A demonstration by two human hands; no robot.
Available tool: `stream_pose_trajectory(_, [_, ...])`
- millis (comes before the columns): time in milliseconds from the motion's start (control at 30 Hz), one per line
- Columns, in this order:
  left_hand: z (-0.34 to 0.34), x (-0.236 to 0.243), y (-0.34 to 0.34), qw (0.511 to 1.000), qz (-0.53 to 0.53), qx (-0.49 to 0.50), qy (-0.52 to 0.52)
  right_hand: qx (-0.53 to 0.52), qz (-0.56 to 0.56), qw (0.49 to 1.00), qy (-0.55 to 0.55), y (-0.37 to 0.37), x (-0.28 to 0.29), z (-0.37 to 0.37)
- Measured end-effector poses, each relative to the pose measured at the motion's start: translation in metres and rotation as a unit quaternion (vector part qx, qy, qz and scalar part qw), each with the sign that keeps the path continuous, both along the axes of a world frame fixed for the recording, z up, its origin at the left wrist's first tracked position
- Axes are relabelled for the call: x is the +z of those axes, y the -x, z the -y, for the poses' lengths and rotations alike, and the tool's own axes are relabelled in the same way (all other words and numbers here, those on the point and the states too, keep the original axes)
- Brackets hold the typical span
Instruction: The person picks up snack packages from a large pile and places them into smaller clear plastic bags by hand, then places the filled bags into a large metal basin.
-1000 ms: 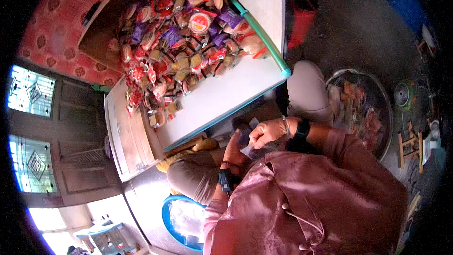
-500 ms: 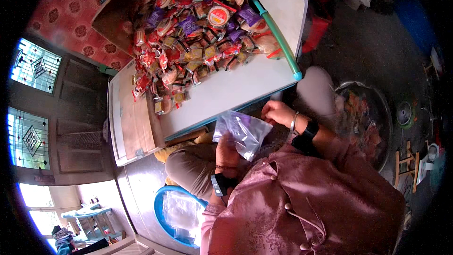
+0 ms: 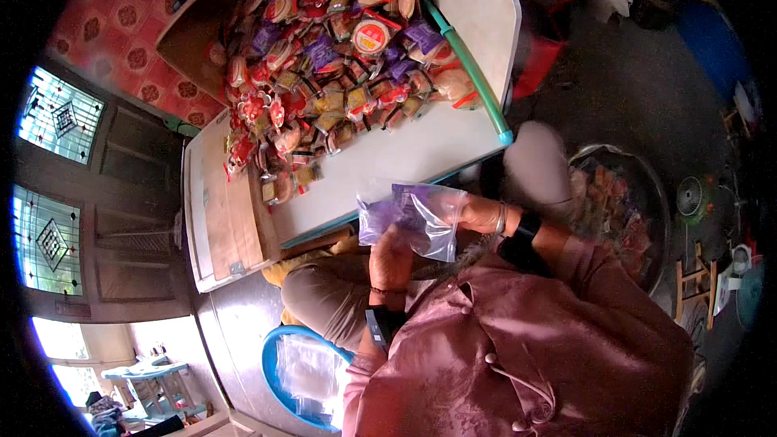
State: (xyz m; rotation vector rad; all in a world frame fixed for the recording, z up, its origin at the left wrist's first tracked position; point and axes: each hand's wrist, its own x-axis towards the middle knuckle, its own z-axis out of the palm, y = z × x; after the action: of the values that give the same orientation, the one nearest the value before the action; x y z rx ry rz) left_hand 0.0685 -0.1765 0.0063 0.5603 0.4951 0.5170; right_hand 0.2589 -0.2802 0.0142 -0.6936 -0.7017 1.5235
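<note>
A clear plastic bag (image 3: 437,244) with purple wrapping (image 3: 413,198) inside is in front of me, above my lap. My left hand (image 3: 392,260) closes on its lower left side, thumb upward. At its right side is my right hand (image 3: 483,215), the fingers reaching in at the bag's edge and showing only dimly through the plastic. Those fingers look drawn together, but whatever they hold is hidden. Beyond the bag, a heap of small wrapped snacks (image 3: 330,101) in red, purple and clear packets covers much of the white tabletop (image 3: 364,166).
A cardboard box flap (image 3: 231,222) lies at the table's left. Along its right edge rests a green tube (image 3: 477,77). A blue basin (image 3: 271,364) with clear bags (image 3: 312,372) stands at lower left; a large round tub (image 3: 660,194) with packets is at my right.
My right hand has moved down and left, from beside the bag to its edge with the fingers behind plastic. The bag has spread wider and its purple contents show more clearly.
</note>
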Motion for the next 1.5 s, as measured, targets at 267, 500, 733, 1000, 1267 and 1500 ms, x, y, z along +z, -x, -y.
stream_pose_trajectory(267, [0.013, 0.044, -0.015, 0.995, 0.082, -0.005, 0.062, -0.099, 0.115, 0.987, 0.053, -0.002, 0.011, 0.000])
stream_pose_trajectory(500, [0.011, 0.030, -0.014, 0.992, 0.054, -0.039, 0.107, -0.114, 0.149, 0.981, 0.053, -0.004, -0.002, 0.001])
stream_pose_trajectory(733, [0.017, 0.025, -0.019, 0.993, 0.042, -0.036, 0.105, -0.080, 0.182, 0.979, 0.038, -0.002, 0.023, 0.003])
stream_pose_trajectory(1000, [0.004, 0.034, -0.013, 0.982, 0.059, 0.035, 0.174, -0.118, -0.026, 0.988, 0.099, -0.005, -0.006, 0.005])
stream_pose_trajectory(1267, [0.000, 0.030, -0.015, 0.984, 0.083, 0.066, 0.142, -0.043, -0.207, 0.973, 0.087, -0.012, 0.009, 0.004])
stream_pose_trajectory(1500, [0.013, 0.041, -0.027, 0.991, 0.029, 0.038, 0.124, -0.008, -0.151, 0.981, 0.118, -0.003, 0.024, 0.008])
